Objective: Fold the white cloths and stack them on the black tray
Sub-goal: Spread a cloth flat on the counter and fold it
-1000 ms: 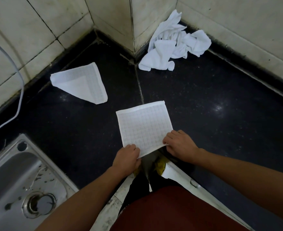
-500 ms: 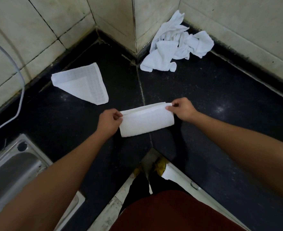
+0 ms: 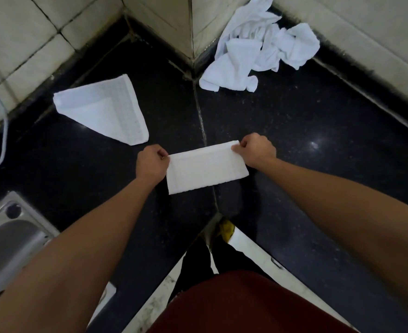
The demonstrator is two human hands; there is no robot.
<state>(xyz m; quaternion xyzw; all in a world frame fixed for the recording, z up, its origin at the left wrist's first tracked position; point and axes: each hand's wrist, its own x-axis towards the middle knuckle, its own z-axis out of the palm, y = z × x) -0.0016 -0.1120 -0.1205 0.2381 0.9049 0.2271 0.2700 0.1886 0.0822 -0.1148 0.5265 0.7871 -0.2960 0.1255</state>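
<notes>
A white cloth folded in half (image 3: 205,168) lies as a flat strip on the black counter (image 3: 306,145). My left hand (image 3: 151,164) pinches its far left corner and my right hand (image 3: 254,150) pinches its far right corner. Another white cloth, folded into a triangle (image 3: 102,109), lies to the far left by the wall. A heap of crumpled white cloths (image 3: 260,46) sits in the back corner on the right. No black tray shows apart from the black surface itself.
A steel sink (image 3: 8,236) is set into the counter at the lower left. A white cable (image 3: 3,131) hangs along the tiled left wall. Tiled walls close off the back, with a wall corner (image 3: 192,32) jutting into the counter.
Both hands lifted the cloth's near edge and carried it over to the far edge, turning the open square into a half-width strip. Since half a second ago they hold still.
</notes>
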